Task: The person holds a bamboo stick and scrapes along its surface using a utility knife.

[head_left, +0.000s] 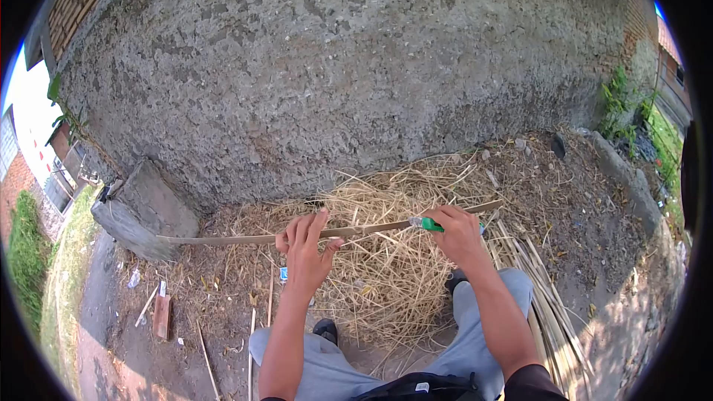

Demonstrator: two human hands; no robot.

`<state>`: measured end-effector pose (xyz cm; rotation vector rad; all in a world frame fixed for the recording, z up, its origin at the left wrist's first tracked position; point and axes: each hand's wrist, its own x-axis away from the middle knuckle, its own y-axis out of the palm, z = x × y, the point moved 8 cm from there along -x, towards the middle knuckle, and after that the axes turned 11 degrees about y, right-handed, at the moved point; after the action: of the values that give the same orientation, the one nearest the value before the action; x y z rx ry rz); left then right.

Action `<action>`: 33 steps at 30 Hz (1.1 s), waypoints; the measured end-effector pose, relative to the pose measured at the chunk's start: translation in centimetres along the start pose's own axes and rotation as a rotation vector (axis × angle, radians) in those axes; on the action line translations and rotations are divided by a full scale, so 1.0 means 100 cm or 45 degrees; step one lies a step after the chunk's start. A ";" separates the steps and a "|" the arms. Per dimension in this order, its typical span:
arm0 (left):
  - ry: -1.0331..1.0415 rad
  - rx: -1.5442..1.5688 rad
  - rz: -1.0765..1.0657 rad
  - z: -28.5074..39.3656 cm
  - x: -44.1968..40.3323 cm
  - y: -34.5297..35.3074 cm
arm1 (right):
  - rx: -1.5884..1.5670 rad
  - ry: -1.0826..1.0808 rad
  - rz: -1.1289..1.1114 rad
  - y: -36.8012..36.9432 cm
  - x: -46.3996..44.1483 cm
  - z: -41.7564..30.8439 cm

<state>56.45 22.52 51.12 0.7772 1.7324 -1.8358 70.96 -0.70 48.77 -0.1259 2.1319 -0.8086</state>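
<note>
A long thin brown strip lies crosswise in front of me, its left end by a concrete block and its right end past my right hand. My left hand rests on the strip, fingers over it, the thumb and forefinger apart. My right hand is closed around a green-handled tool, which meets the strip. The tool's far end is too small to make out clearly. Below the strip a heap of straw-like shavings spreads between my feet.
A rough grey wall rises ahead. Long pale strips lie on the ground at the right, near a low concrete edge. At the left are a reddish-brown wooden piece, thin sticks and a small blue packet.
</note>
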 end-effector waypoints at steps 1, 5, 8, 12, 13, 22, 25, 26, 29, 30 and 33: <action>-0.011 -0.132 0.092 0.003 0.003 -0.008 | -0.002 0.003 0.006 -0.003 0.000 0.002; -0.101 -0.176 0.231 -0.008 0.012 -0.016 | 0.041 0.159 0.028 -0.013 0.004 0.013; -0.138 -0.101 0.316 -0.014 0.021 -0.018 | -0.044 0.231 0.153 -0.025 0.006 0.020; -0.219 0.121 0.207 -0.019 0.031 0.002 | -0.075 0.284 0.307 -0.024 0.008 0.026; -0.249 0.284 0.159 -0.021 0.033 0.012 | -0.110 0.311 0.293 -0.021 0.009 0.026; -0.912 0.939 -0.250 -0.018 0.064 0.061 | -0.709 0.918 -0.393 0.060 0.032 0.033; -0.706 0.689 -0.249 -0.014 0.063 0.062 | -0.840 0.828 -0.472 0.055 0.031 0.010; -0.702 0.693 -0.257 -0.006 0.060 0.059 | -0.870 0.806 -0.517 0.052 0.031 0.000; -0.628 0.842 -0.359 0.030 0.054 0.066 | -1.098 0.782 -0.476 0.067 0.037 0.000; -0.513 1.050 -0.354 0.043 0.059 0.081 | -1.138 0.781 -0.499 0.068 0.038 -0.004; -0.473 1.415 -0.488 0.070 0.076 0.108 | -1.342 0.963 -0.616 0.075 0.045 -0.009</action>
<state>57.99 14.97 38.31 0.3981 0.5370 -2.9811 68.80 4.07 41.74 -1.0475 3.1089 0.1795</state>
